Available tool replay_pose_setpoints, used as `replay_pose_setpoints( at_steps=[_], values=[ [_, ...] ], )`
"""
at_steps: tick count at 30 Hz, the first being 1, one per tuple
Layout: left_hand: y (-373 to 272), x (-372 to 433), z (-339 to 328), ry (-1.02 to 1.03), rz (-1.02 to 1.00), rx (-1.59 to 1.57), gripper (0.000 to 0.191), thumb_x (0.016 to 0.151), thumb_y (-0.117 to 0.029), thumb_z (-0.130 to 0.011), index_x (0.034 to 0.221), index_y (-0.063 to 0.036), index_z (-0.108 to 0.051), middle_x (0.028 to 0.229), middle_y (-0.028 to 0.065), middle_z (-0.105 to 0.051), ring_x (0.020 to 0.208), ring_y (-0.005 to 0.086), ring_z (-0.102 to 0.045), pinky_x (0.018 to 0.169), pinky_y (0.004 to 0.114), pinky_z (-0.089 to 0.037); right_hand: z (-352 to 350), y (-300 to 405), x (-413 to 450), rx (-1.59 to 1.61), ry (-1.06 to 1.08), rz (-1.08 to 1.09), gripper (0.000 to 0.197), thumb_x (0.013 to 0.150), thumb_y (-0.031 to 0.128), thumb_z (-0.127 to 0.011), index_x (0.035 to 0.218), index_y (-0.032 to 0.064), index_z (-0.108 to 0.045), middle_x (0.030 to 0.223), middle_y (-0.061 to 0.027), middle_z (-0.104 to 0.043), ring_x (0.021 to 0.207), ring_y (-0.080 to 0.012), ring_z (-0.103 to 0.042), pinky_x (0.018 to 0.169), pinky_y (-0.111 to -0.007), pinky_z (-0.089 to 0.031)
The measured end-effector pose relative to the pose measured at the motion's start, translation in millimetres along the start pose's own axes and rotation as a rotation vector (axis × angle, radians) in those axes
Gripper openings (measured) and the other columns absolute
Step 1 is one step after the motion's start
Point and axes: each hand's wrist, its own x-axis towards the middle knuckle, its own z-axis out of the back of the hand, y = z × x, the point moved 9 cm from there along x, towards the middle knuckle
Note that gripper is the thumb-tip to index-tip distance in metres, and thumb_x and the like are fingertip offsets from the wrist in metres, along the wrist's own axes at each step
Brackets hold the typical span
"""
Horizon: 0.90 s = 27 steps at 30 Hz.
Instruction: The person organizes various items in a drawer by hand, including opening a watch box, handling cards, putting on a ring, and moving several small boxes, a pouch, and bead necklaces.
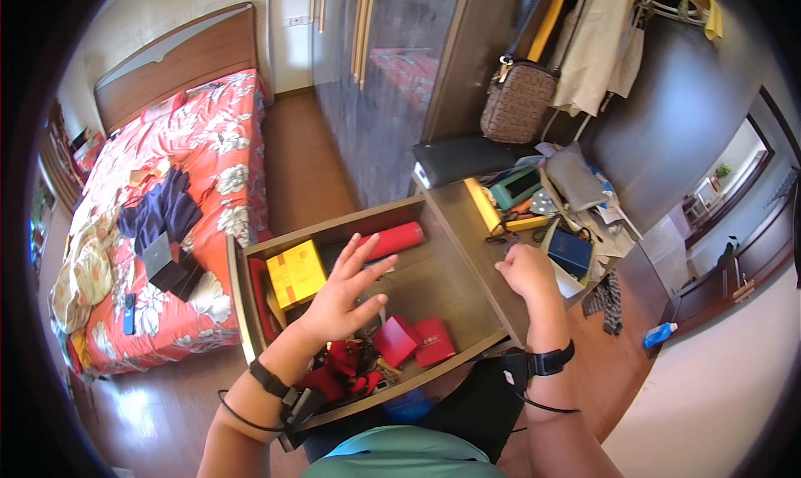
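An open wooden drawer (463,284) lies before me. Over its middle is my left hand (347,293), fingers spread and holding nothing. In the drawer are a yellow box (297,274) at the left, a red cylinder (393,240) along the far side, and two small red boxes (415,341) near the front edge beside jumbled red and black items. My right hand (529,268) is curled above the cabinet top (450,218), right of the drawer. Its fingertips are close to a small dark item; whether they grip it is unclear. A dark blue box (570,253) in a pale container stands just right of that hand.
On the cabinet's far part are a yellow tray (485,206), a green case (516,187), a black box (463,159) and a grey pouch (574,176). A patterned bag (519,101) hangs above. A bed (231,146) with clothes stands left; a blue bottle (659,335) lies right.
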Motion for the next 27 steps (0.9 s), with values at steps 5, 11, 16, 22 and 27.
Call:
replay_pose_setpoints(
  at_steps=[5,11,16,22,27],
  values=[
    [-11,-1,1,0.028,-0.055,0.099,0.061,0.082,-0.025,-0.067,0.140,-0.0150,-0.051,0.157,0.0218,-0.022,0.145,0.0483,-0.013,0.115,0.055,-0.022,15,38,-5,0.259,-0.033,0.123,0.022,0.075,0.019,-0.077,0.088,0.0027,-0.070,0.085,-0.0142,-0.070,0.081,-0.0285,-0.068,0.075,-0.038,-0.054],
    [-12,1,-2,-0.002,-0.084,0.155,0.063,0.081,-0.031,-0.070,0.140,-0.0257,-0.052,0.156,0.0252,-0.017,0.141,0.0523,-0.015,0.113,0.057,-0.026,6,140,-20,1.045,0.368,0.508,0.018,0.089,0.003,-0.067,0.106,-0.0008,-0.068,0.096,-0.0025,-0.069,0.085,-0.0088,-0.063,0.078,-0.024,-0.051],
    [-7,-1,2,-0.031,-0.074,0.164,0.054,0.079,-0.033,-0.073,0.130,-0.0209,-0.058,0.155,0.0251,-0.017,0.141,0.0515,-0.016,0.111,0.058,-0.030,-7,179,-27,1.073,0.537,0.613,0.018,0.084,0.002,-0.073,0.100,0.0033,-0.064,0.094,-0.0013,-0.064,0.091,-0.0100,-0.063,0.083,-0.025,-0.051],
    [-6,0,4,-0.044,-0.098,0.199,0.055,0.077,-0.032,-0.074,0.128,-0.0196,-0.058,0.155,0.0244,-0.018,0.141,0.0523,-0.018,0.111,0.058,-0.029,-27,194,-35,1.221,0.739,0.693,0.026,0.080,-0.004,-0.074,0.103,0.0022,-0.063,0.101,-0.0038,-0.063,0.093,-0.0100,-0.063,0.086,-0.025,-0.052],
    [-6,4,-1,-0.018,-0.103,0.232,0.058,0.076,-0.031,-0.075,0.129,-0.0217,-0.056,0.154,0.0235,-0.020,0.140,0.0533,-0.019,0.111,0.058,-0.029,-33,191,-34,1.201,0.735,0.732,0.024,0.082,-0.003,-0.072,0.104,0.0029,-0.065,0.094,0.0006,-0.063,0.091,-0.0068,-0.061,0.081,-0.024,-0.051]
  ],
)
